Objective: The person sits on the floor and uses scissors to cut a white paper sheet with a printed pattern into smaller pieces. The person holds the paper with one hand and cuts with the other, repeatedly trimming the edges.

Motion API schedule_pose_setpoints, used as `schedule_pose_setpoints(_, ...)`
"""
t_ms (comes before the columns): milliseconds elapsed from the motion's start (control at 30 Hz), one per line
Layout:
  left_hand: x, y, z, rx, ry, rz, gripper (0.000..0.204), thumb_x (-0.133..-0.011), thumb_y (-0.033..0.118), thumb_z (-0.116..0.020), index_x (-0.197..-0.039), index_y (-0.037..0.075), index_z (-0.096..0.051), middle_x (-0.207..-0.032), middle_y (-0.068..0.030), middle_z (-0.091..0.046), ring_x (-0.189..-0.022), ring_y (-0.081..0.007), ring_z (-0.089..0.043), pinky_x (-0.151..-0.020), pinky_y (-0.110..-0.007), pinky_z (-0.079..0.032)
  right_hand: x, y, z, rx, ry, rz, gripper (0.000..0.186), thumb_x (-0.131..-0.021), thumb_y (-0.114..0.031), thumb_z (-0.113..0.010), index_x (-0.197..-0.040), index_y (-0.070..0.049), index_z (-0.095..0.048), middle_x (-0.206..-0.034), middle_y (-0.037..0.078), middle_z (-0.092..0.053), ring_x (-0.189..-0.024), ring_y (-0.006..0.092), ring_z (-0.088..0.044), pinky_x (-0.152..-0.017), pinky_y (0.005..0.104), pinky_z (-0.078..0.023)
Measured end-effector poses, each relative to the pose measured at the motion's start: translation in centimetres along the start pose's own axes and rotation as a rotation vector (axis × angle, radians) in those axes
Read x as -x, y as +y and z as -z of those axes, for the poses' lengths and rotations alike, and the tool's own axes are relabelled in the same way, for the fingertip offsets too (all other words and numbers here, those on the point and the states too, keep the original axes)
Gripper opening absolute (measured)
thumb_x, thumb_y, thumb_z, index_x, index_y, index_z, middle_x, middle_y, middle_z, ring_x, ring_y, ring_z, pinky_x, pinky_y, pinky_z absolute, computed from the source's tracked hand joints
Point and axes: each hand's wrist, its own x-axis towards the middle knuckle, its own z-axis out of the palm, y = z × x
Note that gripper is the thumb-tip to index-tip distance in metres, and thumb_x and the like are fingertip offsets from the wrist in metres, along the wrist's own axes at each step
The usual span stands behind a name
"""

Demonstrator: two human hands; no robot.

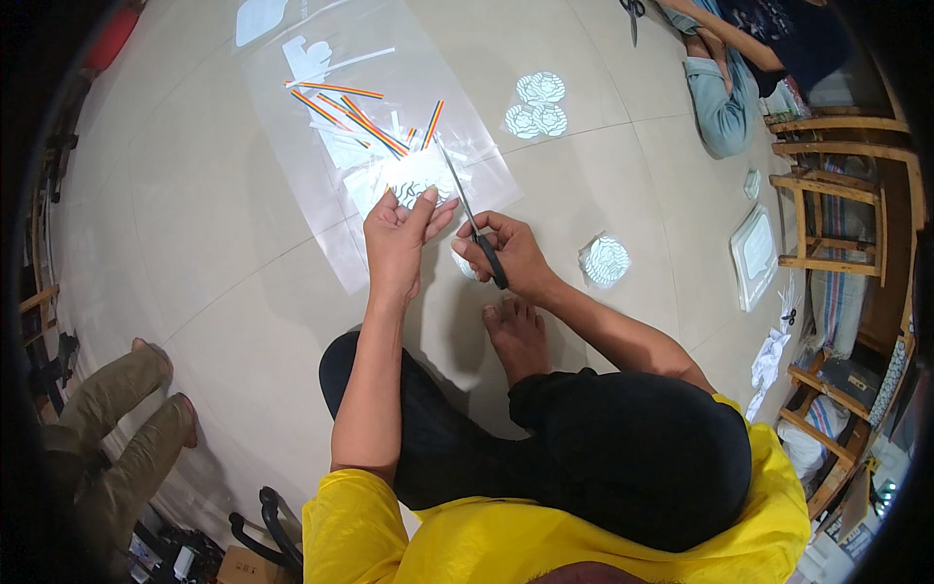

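Note:
My left hand (404, 224) pinches a white sheet piece (413, 193) printed with dark wavy lines, thumb on top. My right hand (508, 255) is closed around the black handles of a pair of scissors (461, 185). Their long blades point away from me, alongside the right edge of the piece; whether they touch it I cannot tell. A round wavy-patterned cutout (463, 263) lies on the floor below my hands, partly hidden by the right one. Just beyond the held piece are several rainbow-striped strips (375, 131) and white scraps (311, 60).
A clear plastic sheet (341, 238) lies under the scraps. Round cutouts (538, 103) lie beyond my right hand, another (605, 261) to its right. Wooden stools (832, 185) line the right side. One person (725, 97) sits far right; another's legs (117, 394) show at left.

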Motion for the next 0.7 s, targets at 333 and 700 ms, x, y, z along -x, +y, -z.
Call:
schedule_pose_setpoints(333,0.30,0.33,-0.06,0.000,-0.021,0.025,0.036,-0.103,0.009,-0.070,-0.132,-0.008,-0.057,-0.113,-0.0154,-0.074,-0.103,-0.0266,-0.078,-0.091,-0.032,-0.065,-0.16,-0.07,0.18,0.011,0.006,0.021,0.030,-0.096,-0.022,-0.082,-0.113,-0.002,-0.068,-0.066,-0.002,-0.063,-0.053,0.0042,-0.054,-0.052,0.0215,-0.042)
schedule_pose_setpoints(700,0.46,0.46,-0.20,0.034,-0.018,0.035,0.038,-0.102,0.009,-0.071,-0.134,-0.007,-0.057,-0.115,-0.0142,-0.074,-0.102,-0.0262,-0.078,-0.089,-0.031,-0.065,-0.07,0.27,-0.08,-0.026,0.021,0.026,0.030,-0.094,-0.023,-0.085,-0.108,-0.004,-0.066,-0.065,-0.002,-0.062,-0.053,0.0033,-0.047,-0.048,0.0230,-0.033)
